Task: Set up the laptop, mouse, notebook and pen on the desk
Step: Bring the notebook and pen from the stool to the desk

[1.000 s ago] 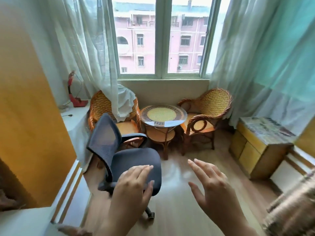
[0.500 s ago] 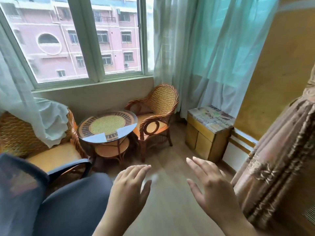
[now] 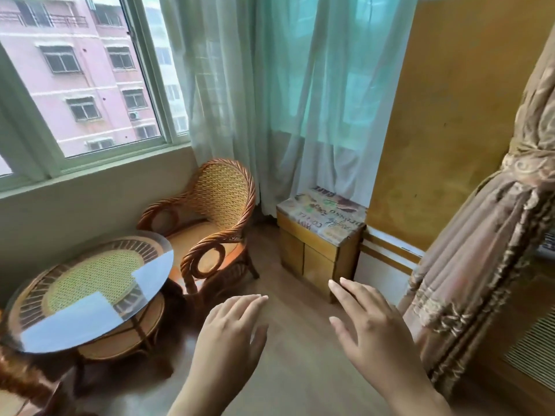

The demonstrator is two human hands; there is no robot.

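Bare left hand (image 3: 231, 331), right hand (image 3: 372, 328); woven rattan chair (image 3: 216, 217).

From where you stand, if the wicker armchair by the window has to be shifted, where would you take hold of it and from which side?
Probably by the wicker armchair's near armrest, at the looped front end facing the camera. That coil is a closed ring of twisted cane that fingers could curl through. Come from the open floor in front of it, since the round glass-topped table stands close on its left. Both the left hand and right hand hold nothing.
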